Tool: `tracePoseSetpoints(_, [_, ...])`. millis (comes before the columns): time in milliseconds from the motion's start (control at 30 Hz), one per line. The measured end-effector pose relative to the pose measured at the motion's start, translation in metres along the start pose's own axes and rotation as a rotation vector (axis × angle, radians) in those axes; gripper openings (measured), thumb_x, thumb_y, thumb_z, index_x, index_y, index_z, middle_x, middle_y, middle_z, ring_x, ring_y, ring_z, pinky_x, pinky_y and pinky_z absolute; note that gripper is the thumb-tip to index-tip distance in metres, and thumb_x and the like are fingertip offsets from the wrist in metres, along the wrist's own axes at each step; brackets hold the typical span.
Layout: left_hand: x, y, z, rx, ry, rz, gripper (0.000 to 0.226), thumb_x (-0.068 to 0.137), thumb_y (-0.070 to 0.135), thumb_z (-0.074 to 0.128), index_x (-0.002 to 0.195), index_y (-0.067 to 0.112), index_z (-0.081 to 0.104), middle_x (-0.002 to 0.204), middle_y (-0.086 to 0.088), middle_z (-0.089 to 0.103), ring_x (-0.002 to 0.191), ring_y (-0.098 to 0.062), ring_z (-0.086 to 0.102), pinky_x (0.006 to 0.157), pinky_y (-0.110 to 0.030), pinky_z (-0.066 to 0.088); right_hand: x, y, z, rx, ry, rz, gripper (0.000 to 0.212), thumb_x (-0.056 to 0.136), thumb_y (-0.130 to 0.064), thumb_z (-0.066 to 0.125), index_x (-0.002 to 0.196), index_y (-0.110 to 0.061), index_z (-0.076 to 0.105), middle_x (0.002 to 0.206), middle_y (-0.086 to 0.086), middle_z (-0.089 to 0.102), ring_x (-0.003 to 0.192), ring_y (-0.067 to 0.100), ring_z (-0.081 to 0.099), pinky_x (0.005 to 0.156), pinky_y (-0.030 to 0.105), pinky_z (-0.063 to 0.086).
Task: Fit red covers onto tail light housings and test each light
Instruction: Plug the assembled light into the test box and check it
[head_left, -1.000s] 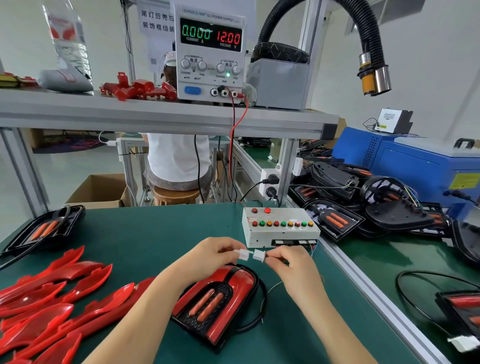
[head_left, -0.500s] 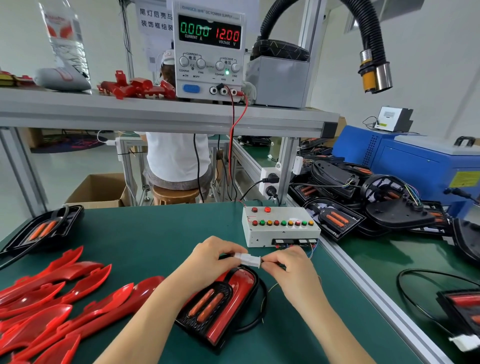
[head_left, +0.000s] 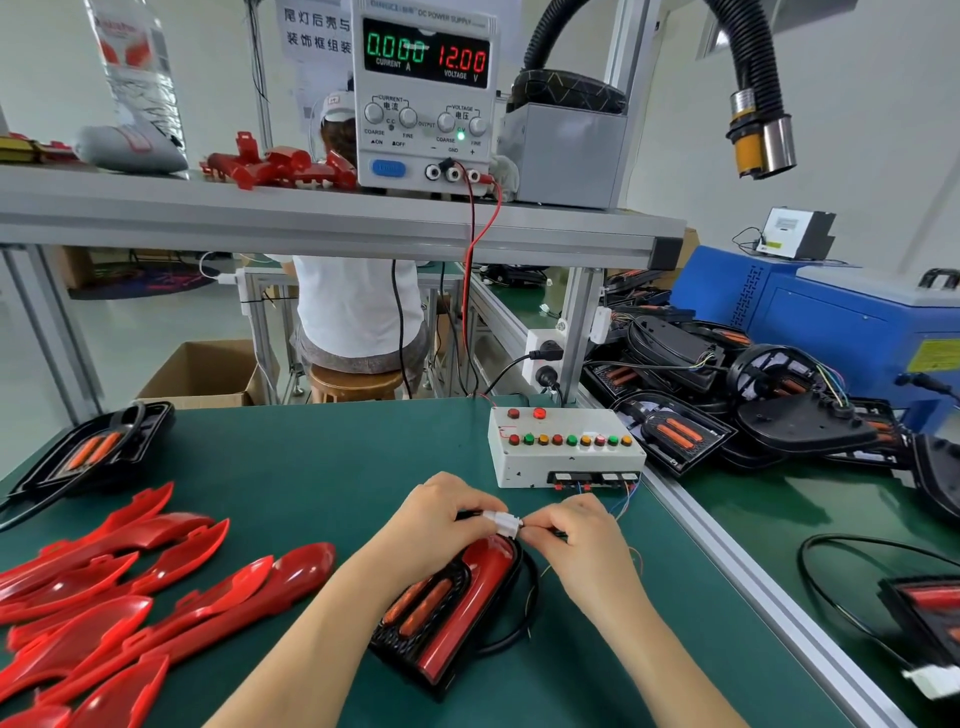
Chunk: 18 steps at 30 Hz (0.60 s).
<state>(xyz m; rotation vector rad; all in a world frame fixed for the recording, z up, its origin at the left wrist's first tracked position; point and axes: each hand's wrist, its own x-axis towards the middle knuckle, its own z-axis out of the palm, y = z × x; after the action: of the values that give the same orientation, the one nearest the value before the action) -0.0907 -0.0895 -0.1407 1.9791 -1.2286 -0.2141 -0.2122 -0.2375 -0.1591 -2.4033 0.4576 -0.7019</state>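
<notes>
On the counter (head_left: 311, 467), a pile of covers (head_left: 130, 597) lies left of the tail light (head_left: 460, 616), the test box (head_left: 561, 460) sits behind it, another housing (head_left: 93, 449) rests far left, and the power supply (head_left: 426, 104) stands on the shelf (head_left: 260, 208) above.

Glossy red plastic covers (head_left: 156, 597) on matt green mat (head_left: 311, 467).

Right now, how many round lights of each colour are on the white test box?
Red lights: 5
Green lights: 3
Orange lights: 3
Total on the white test box: 11
</notes>
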Motion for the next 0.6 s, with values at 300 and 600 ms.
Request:
tracePoseSetpoints(300, [0.0007,-0.0039,0.0057,0.094,-0.078,-0.033,0.02,0.093,0.028,0.058,0.107,0.034,0.072,0.1,0.008,0.061,0.109,-0.015,0.047,0.101,-0.042,0.037,-0.0025,0.0041,0.0027,0.007,-0.033,0.019,0.008,0.084,-0.026,0.073,0.088,-0.024,0.079,0.071,-0.022,0.056,0.09,0.0,0.044,0.087,0.029,0.038])
tracePoseSetpoints(600, [0.0003,0.0005,-0.0023,0.173,-0.097,-0.114,0.035,0.093,0.039,0.057,0.128,0.035,0.059,0.121,0.004,0.053,0.124,-0.018,0.037,0.107,-0.038,0.031,0.0013,0.0068,0.0044,-0.042,-0.038,0.054,0.013,0.089,-0.028,0.068,0.098,-0.026,0.078,0.082,-0.015,0.062,0.096,0.006,0.044,0.088,0.028,0.037])
